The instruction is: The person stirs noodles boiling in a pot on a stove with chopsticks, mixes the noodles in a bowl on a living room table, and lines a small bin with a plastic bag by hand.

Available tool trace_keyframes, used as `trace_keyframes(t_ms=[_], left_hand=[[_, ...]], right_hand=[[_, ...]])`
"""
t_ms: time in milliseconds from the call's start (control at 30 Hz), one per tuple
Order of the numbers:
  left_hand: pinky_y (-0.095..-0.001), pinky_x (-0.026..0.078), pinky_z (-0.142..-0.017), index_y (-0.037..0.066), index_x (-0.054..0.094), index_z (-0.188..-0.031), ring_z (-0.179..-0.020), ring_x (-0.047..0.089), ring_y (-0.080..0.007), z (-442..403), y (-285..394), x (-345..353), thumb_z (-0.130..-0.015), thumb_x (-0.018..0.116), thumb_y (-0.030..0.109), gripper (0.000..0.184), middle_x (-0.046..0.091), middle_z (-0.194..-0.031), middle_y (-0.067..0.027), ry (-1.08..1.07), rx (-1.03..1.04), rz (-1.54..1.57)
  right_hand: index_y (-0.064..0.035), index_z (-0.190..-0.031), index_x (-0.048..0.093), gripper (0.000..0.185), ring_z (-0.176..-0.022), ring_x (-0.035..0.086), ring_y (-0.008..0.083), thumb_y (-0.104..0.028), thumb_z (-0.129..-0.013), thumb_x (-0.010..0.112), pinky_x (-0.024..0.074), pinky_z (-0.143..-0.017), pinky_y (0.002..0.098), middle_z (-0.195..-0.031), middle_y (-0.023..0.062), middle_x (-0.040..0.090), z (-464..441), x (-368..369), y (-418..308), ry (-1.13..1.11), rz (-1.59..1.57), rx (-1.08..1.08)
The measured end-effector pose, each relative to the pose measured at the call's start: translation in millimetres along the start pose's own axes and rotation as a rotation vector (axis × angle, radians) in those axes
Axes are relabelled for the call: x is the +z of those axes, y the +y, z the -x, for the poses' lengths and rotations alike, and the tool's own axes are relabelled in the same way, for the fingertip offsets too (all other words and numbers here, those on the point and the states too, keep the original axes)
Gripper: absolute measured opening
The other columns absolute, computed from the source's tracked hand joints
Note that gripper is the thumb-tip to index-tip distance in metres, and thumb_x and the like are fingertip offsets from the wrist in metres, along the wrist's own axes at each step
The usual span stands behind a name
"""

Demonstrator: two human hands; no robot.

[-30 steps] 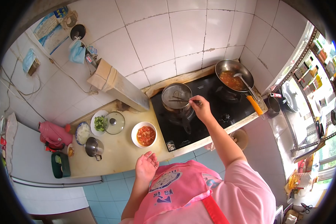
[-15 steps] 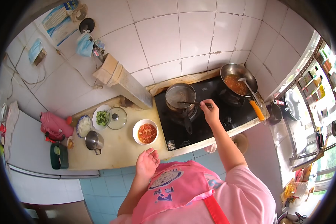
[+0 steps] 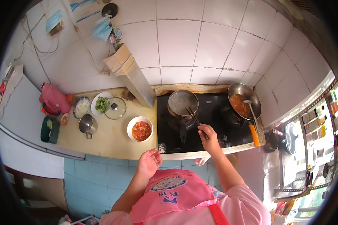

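My right hand (image 3: 209,137) is closed around a pair of dark chopsticks (image 3: 192,116). Their tips reach the near right rim of a saucepan (image 3: 183,99) holding steaming, cloudy liquid. Whether the tips touch the liquid I cannot tell. My left hand (image 3: 150,162) hangs palm up at the counter's front edge, fingers apart, with nothing in it. Just beyond it stands a white bowl (image 3: 140,129) of chopped red food in sauce. On the right burner, a wok (image 3: 248,93) with an orange handle contains a red sauce and a ladle (image 3: 252,109).
Left on the counter (image 3: 105,144) are a glass lid (image 3: 115,108), a plate of chopped greens (image 3: 101,104), a dish of white pieces (image 3: 82,107), a metal cup (image 3: 88,125) and a pink thermos (image 3: 54,98). A metal-clad post (image 3: 139,88) rises behind them. Shelves stand at right.
My right hand has drawn back toward me, and the chopsticks have swung from nearly level across the pan to a steeper slant at its near rim. The camera view has shifted.
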State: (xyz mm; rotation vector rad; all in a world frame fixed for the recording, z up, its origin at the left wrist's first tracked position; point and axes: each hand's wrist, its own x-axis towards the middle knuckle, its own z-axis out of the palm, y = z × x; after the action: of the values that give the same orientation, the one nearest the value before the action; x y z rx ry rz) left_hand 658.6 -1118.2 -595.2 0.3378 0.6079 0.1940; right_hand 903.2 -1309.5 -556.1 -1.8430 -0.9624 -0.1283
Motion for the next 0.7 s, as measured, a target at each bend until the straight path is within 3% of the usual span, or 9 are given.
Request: trace_keyframes(t_ms=[167, 267, 700], left_hand=[[-0.0361, 0.045, -0.084, 0.010, 0.056, -0.110, -0.095, 0.058, -0.0175, 12, 0, -7, -0.089, 0.051, 0.036, 0.033, 0.062, -0.104, -0.0051, -0.008, -0.019, -0.005], [-0.0363, 0.044, -0.084, 0.011, 0.056, -0.110, -0.095, 0.058, -0.0173, 13, 10, -19, -0.089, 0.052, 0.038, 0.035, 0.062, -0.105, -0.0048, -0.119, -0.064, -0.027], [-0.0346, 0.044, -0.084, 0.011, 0.056, -0.110, -0.095, 0.057, -0.0172, 38, 42, -78, -0.089, 0.051, 0.038, 0.034, 0.062, -0.104, -0.0044, -0.052, -0.112, 0.024]], right_hand=[[-0.0014, -0.099, 0.060, 0.016, -0.098, 0.059, 0.0335, 0.001, -0.083, 0.061, 0.0471, -0.084, 0.0340, -0.107, 0.0185, 0.061, 16, 9, -9, 0.008, 0.041, -0.012], [-0.0017, -0.100, 0.060, 0.016, -0.101, 0.058, 0.0334, 0.001, -0.083, 0.060, 0.0458, -0.086, 0.0340, -0.110, 0.0179, 0.059, 24, 18, -20, 0.006, 0.064, 0.014], [-0.0015, -0.104, 0.058, 0.021, -0.103, 0.057, 0.0342, 0.003, -0.084, 0.057, 0.0455, -0.088, 0.0353, -0.113, 0.0193, 0.057, 44, 60, -42, 0.016, 0.185, 0.016]])
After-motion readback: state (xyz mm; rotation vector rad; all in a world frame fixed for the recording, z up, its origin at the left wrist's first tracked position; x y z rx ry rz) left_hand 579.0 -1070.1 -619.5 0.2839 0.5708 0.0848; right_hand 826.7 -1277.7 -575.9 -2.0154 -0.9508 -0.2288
